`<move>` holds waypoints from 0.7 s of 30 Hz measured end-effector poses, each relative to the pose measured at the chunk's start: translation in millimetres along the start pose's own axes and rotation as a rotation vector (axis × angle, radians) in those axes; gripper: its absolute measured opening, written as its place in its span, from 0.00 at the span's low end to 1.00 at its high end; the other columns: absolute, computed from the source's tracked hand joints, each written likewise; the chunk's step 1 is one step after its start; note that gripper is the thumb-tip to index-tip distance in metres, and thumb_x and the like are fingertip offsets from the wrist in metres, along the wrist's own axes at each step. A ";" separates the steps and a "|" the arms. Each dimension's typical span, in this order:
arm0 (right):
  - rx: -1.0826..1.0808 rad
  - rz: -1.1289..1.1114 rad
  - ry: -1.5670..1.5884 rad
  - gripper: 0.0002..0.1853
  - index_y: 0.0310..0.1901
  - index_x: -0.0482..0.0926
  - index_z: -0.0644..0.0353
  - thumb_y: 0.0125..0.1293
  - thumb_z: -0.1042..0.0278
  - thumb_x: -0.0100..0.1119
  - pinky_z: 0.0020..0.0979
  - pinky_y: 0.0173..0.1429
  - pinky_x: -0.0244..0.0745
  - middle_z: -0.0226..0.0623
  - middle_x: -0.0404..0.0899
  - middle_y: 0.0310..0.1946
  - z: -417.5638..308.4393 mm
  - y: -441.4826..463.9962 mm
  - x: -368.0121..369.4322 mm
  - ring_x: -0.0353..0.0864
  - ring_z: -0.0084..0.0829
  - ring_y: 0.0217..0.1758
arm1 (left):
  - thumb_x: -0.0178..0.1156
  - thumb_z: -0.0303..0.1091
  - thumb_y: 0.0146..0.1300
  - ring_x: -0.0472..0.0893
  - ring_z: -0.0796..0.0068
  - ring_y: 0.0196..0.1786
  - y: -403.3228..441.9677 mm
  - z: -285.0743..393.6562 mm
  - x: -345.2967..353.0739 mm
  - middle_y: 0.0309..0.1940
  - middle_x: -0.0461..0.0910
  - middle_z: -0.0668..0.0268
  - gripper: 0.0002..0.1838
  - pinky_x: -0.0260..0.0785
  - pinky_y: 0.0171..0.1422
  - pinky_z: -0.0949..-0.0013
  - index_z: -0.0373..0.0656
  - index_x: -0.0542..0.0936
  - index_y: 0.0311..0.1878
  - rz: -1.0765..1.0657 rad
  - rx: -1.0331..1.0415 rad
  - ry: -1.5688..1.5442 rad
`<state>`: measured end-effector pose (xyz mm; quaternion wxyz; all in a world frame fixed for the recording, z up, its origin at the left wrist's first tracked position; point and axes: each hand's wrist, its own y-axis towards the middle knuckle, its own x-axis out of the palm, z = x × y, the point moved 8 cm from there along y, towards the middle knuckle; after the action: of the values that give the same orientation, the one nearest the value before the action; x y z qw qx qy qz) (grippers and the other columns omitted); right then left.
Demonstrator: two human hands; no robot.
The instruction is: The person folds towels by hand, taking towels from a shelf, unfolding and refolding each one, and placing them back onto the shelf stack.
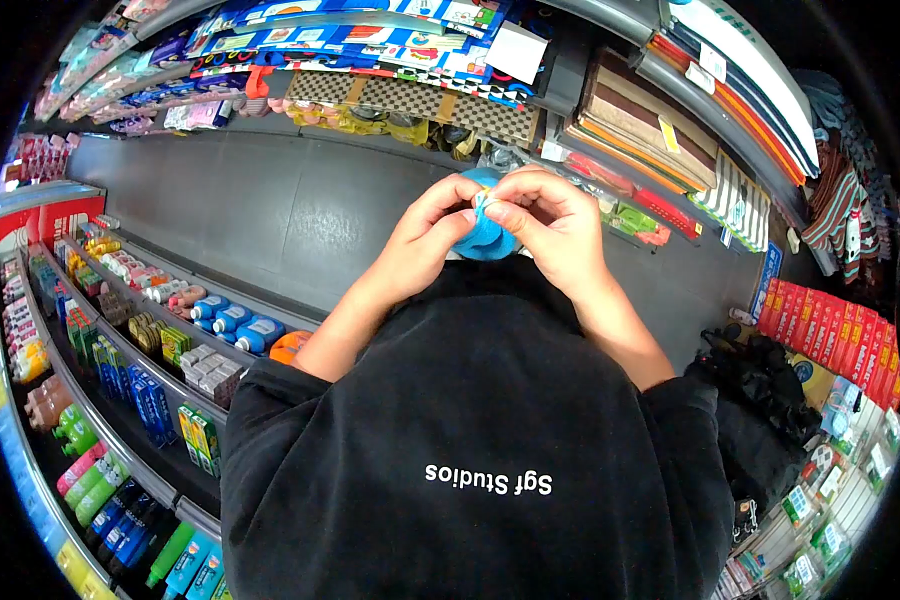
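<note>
A bright blue, soft-looking item is held up in front of the chest, between both hands. My left hand pinches its top part from the left side of the view. From the right side, my right hand pinches the same spot, thumb and forefinger pressed together. The fingertips of both hands nearly meet over a small whitish piece at the top of the blue item. Its lower part hangs below the fingers; what exactly it is cannot be made out.
Shelves of bottles and boxes curve along the left. Hanging packs and folded mats fill racks across the top. Red boxes and a black bag are at the right. Grey floor lies beyond the hands.
</note>
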<state>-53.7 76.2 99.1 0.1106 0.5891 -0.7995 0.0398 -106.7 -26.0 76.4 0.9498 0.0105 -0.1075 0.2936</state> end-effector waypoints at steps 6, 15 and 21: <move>0.042 -0.019 0.033 0.06 0.36 0.77 0.65 0.57 0.75 0.60 0.20 0.42 0.70 0.30 0.77 0.34 1.0 -1.0 0.2 0.76 0.19 0.38 | 0.48 0.28 0.61 0.68 0.82 0.43 -0.5 3.0 2.2 0.37 0.71 0.70 0.08 0.61 0.50 0.77 0.38 0.71 0.42 -0.012 -0.021 0.014; -0.254 -0.098 -0.477 0.08 0.37 0.77 0.63 0.58 0.69 0.57 0.30 0.47 0.68 0.36 0.77 0.35 -23.7 4.6 5.3 0.74 0.31 0.44 | 0.56 0.29 0.59 0.71 0.81 0.40 -1.4 5.6 -2.4 0.34 0.74 0.69 0.07 0.64 0.48 0.75 0.37 0.74 0.39 0.028 0.095 0.191; -0.357 -0.201 -0.737 0.08 0.33 0.75 0.63 0.56 0.67 0.57 0.35 0.42 0.67 0.39 0.74 0.29 -34.5 3.5 8.5 0.72 0.38 0.36 | 0.58 0.30 0.58 0.73 0.80 0.39 -2.4 0.5 -6.4 0.34 0.77 0.67 0.08 0.66 0.45 0.74 0.37 0.76 0.38 0.071 0.075 0.250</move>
<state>-54.9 76.0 134.8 -0.0794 0.6104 -0.7186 -0.3236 -110.6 -31.6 75.7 0.9438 0.0057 0.0223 0.3297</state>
